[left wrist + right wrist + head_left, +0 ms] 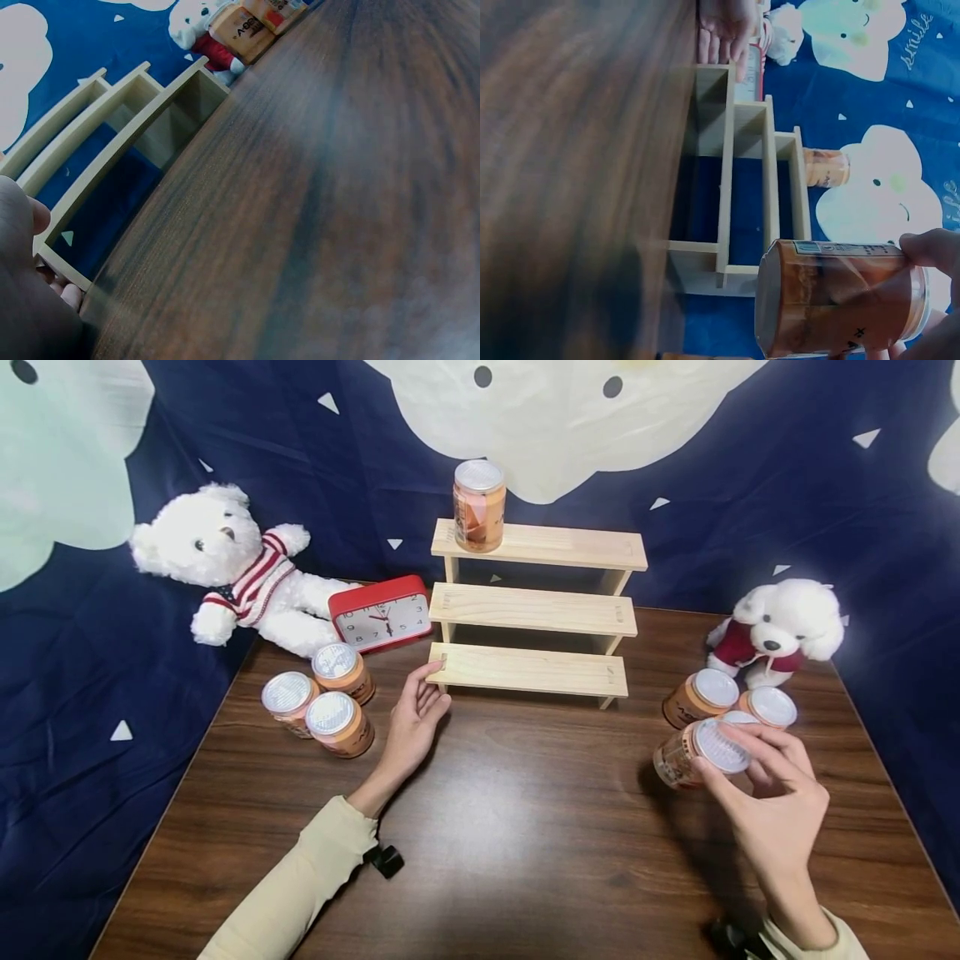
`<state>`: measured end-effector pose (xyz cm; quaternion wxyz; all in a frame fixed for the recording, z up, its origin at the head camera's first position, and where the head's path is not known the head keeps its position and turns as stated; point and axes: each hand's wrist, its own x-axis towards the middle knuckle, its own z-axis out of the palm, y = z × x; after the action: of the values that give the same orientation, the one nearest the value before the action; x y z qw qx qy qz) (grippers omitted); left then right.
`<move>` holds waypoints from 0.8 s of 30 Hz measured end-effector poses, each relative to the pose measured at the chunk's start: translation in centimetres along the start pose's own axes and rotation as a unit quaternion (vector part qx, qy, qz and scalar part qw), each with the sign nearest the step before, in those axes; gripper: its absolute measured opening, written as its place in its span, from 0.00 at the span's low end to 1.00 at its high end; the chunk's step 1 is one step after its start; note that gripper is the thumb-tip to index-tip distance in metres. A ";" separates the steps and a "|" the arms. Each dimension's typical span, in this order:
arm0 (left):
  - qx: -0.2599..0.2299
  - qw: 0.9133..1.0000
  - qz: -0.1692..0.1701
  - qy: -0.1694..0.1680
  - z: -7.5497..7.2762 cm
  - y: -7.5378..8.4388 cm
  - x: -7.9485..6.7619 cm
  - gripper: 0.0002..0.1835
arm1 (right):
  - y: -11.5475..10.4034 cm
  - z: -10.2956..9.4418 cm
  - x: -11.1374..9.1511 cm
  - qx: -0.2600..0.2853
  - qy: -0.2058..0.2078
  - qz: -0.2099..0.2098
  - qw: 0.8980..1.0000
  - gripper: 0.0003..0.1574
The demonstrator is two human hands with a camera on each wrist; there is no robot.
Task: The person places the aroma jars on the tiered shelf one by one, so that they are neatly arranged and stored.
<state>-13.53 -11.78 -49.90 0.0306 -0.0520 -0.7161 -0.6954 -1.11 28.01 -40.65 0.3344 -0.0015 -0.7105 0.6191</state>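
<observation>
My right hand (783, 802) holds an orange can (678, 758) by its silver lid end, thumb on one side and fingers on the other. In the right wrist view the held can (847, 300) appears raised off the table, and its far side is hidden. My left hand (412, 722) touches the left end of the lowest step of a three-step wooden stand (528, 670), index finger at the corner, other fingers below. On the top step, towards the left, stands another can (480, 510). Just behind the held can are more cans (686, 702), partly covered by it and my hand.
Three matching cans (341, 727) stand together on the left of the brown table (510, 827). Behind them sit a red clock (382, 614) and a white teddy bear (262, 585). A white plush dog (783, 627) sits at the back right. A dark blue curtain (315, 468) hangs behind.
</observation>
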 end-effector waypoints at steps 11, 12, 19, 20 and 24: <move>-0.001 1.000 0.001 0.002 0.0 0.0 0.0 0.29 | -1.6 2.2 1.5 0.040 -0.015 -0.024 0.999 0.27; -0.001 1.000 0.002 0.002 0.0 0.0 0.0 0.29 | -1.7 2.4 1.6 0.037 -0.016 -0.025 0.999 0.27; -0.001 1.000 0.005 0.002 0.0 -0.1 0.0 0.28 | -2.3 3.9 2.4 0.016 -0.030 -0.025 0.999 0.28; -0.001 1.000 0.006 0.001 0.0 -0.1 0.1 0.29 | -2.4 4.0 2.5 0.009 -0.035 -0.028 0.999 0.28; -0.002 1.000 0.005 0.000 0.0 0.0 0.1 0.29 | -2.7 4.8 2.9 -0.019 -0.050 -0.045 0.998 0.27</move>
<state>-13.62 -11.81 -49.93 0.0342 -0.0560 -0.7144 -0.6967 -4.53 24.41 -36.90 0.3258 0.0553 -0.7375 0.5890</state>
